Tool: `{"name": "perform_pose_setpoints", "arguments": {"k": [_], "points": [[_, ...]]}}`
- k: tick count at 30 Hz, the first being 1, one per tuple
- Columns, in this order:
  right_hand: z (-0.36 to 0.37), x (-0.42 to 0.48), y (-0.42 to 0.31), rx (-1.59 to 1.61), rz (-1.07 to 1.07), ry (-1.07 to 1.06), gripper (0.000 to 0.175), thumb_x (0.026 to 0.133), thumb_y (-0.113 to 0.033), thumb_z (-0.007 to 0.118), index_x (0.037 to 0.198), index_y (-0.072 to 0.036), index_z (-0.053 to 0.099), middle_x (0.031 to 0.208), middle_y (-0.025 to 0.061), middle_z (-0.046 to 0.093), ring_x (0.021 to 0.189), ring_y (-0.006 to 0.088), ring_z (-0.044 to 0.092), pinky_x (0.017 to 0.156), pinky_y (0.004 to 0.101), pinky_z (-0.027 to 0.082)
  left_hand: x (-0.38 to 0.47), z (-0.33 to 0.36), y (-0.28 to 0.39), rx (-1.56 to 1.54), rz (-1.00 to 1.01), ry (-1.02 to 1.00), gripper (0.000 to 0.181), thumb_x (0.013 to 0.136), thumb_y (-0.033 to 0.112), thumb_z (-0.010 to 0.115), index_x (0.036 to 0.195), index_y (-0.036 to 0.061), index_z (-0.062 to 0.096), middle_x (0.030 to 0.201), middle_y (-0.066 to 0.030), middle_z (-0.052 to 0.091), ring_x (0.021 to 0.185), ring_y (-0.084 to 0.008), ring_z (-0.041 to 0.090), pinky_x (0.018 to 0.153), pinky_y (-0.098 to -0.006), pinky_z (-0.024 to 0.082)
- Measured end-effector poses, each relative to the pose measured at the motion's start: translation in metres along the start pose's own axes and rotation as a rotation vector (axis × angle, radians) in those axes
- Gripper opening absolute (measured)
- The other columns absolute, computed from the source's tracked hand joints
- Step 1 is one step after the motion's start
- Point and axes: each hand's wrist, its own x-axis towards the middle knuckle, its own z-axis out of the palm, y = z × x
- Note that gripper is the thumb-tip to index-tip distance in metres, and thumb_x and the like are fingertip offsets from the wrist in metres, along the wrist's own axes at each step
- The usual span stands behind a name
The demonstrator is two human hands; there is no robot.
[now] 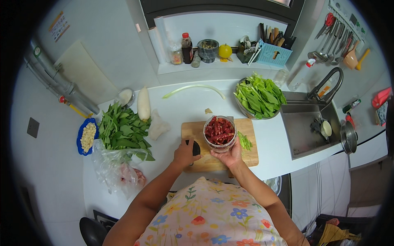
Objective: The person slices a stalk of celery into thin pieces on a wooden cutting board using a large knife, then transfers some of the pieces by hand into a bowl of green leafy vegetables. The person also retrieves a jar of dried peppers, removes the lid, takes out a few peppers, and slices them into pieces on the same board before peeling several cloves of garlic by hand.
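My right hand (229, 153) grips a clear jar (221, 148) from its right side and below. Dried red chillies (219, 130) fill it up to the uncovered mouth. Left of the jar, my left hand (186, 153) has its fingers around a round black lid (196, 148). Both hands are over a wooden cutting board (249, 126). Sliced green pieces (245, 141) lie on the board just right of the jar. A small tan piece (208, 110) rests on the counter beyond the board.
Leafy greens (123, 129), a white radish (143, 103), a plastic bag (107, 163) with meat and a blue dish (80, 144) of peeled cloves stand left. A long green stalk (194, 87) lies behind. Right are a bowl of greens (260, 95) and the sink (298, 129).
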Motion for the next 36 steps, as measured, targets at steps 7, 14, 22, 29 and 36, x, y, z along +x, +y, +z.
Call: {"name": "perform_pose_setpoints", "arguments": {"k": [7,14,22,29,36], "points": [[-0.004,0.001,0.003,-0.004,0.009,0.052,0.060,0.076,-0.058,0.037,0.117,-0.015,0.039,0.122,0.0118,0.037,0.106,0.0305,0.039,0.081,0.0471,0.035,0.012,0.027,-0.022,-0.010,0.267,0.240,0.064,0.067,0.032,0.065,0.118,0.0054,0.036,0.108,-0.0179,0.043,0.090,-0.0263,0.052,0.068,-0.0347,0.046],[-0.010,0.002,-0.001,0.054,0.021,0.022,0.058,0.077,-0.056,0.037,0.117,-0.014,0.039,0.120,0.0131,0.039,0.106,0.0311,0.040,0.081,0.0479,0.036,-0.012,-0.098,0.049,-0.753,0.394,0.349,0.026,0.073,0.014,0.060,0.096,0.0029,0.055,0.083,-0.0061,0.057,0.071,-0.0132,0.052,0.066,-0.0251,0.043],[-0.001,-0.003,0.016,-0.087,0.082,-0.017,0.056,0.080,-0.055,0.034,0.117,-0.012,0.039,0.116,0.0131,0.043,0.101,0.0315,0.045,0.080,0.0479,0.038,-0.021,-0.096,0.069,-0.261,0.657,0.326,0.034,0.064,0.014,0.065,0.095,0.0037,0.055,0.098,-0.0109,0.053,0.095,-0.0279,0.045,0.082,-0.0344,0.038],[-0.021,0.014,0.041,-0.552,0.246,0.244,0.054,0.084,-0.053,0.024,0.113,-0.009,0.039,0.107,0.0093,0.049,0.095,0.0212,0.050,0.072,0.0423,0.048,-0.020,-0.068,0.044,-0.099,0.547,0.275,0.023,0.066,0.008,0.061,0.087,0.0023,0.055,0.090,-0.0118,0.054,0.089,-0.0283,0.048,0.078,-0.0348,0.040],[-0.016,0.007,0.018,-1.912,-0.032,0.393,0.040,0.084,-0.033,0.042,0.078,0.004,0.056,0.061,0.0078,0.054,0.057,0.0166,0.055,0.053,0.0284,0.047,-0.036,-0.040,0.022,-0.243,0.512,0.371,0.019,0.066,0.005,0.060,0.084,0.0024,0.055,0.087,-0.0104,0.055,0.083,-0.0282,0.049,0.074,-0.0352,0.041]]}}
